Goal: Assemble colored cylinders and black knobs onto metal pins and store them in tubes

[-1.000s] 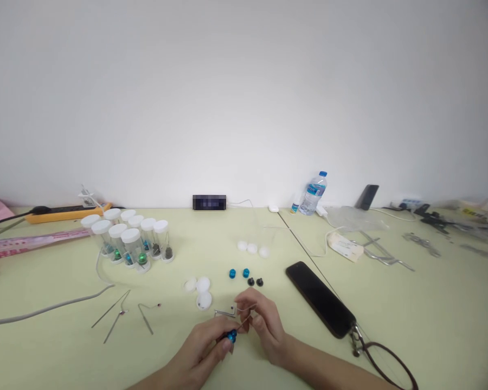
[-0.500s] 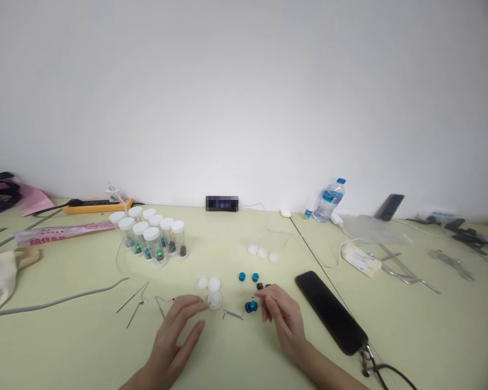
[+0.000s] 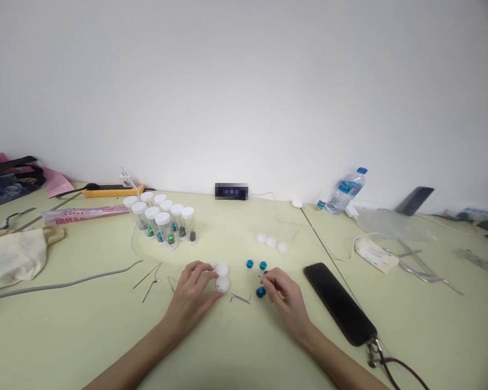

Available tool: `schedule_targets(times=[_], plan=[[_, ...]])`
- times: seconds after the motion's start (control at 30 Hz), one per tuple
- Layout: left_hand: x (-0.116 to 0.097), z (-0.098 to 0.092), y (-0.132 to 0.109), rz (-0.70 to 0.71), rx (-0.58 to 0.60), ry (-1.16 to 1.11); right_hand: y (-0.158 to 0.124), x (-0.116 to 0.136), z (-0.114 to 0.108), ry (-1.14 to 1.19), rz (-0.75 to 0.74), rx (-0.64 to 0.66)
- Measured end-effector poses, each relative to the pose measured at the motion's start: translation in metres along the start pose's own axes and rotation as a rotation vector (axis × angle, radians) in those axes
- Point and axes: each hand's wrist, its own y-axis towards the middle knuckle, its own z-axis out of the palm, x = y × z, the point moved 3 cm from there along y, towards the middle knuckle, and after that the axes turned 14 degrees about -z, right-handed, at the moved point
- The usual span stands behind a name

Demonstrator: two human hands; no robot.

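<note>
At the left of the small parts, my left hand (image 3: 193, 290) has its thumb and fingertips against opposite edges of a round white cap (image 3: 223, 284), which still rests on the table. Another white cap (image 3: 222, 268) lies just behind it, touching. My right hand (image 3: 288, 300) is curled with thumb and fingers close together; what lies between the fingertips is too small to name. Beside it sits a shiny blue cylindrical part (image 3: 261, 292), and a small black part is half hidden behind the fingers. Two blue round pieces (image 3: 249, 264) (image 3: 263, 265) lie just beyond.
Several clear tubes with white lids (image 3: 162, 218) stand at the back left. Hex keys lie on the table (image 3: 241, 299) (image 3: 148, 281). Three white caps (image 3: 270, 242) lie behind the blue pieces. At right are a black phone (image 3: 339, 303) and a water bottle (image 3: 347, 189).
My left hand has moved inward, and its thumb and fingers have closed around the white cap. The right hand's fingers have curled in closer together. The whole view has shifted slightly.
</note>
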Motion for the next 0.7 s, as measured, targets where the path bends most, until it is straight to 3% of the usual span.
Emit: schedule_targets(times=[0.3, 0.5, 0.7], plan=[[-0.003, 0.011, -0.001, 0.034, 0.095, 0.032, 0.0, -0.013, 0.0, 0.076, 0.011, 0.03], [-0.001, 0.004, -0.001, 0.076, 0.03, 0.027, -0.005, -0.019, 0.001, 0.078, -0.032, 0.015], [0.014, -0.012, 0.01, 0.034, -0.057, 0.036, -0.004, -0.015, -0.001, 0.054, -0.036, 0.002]])
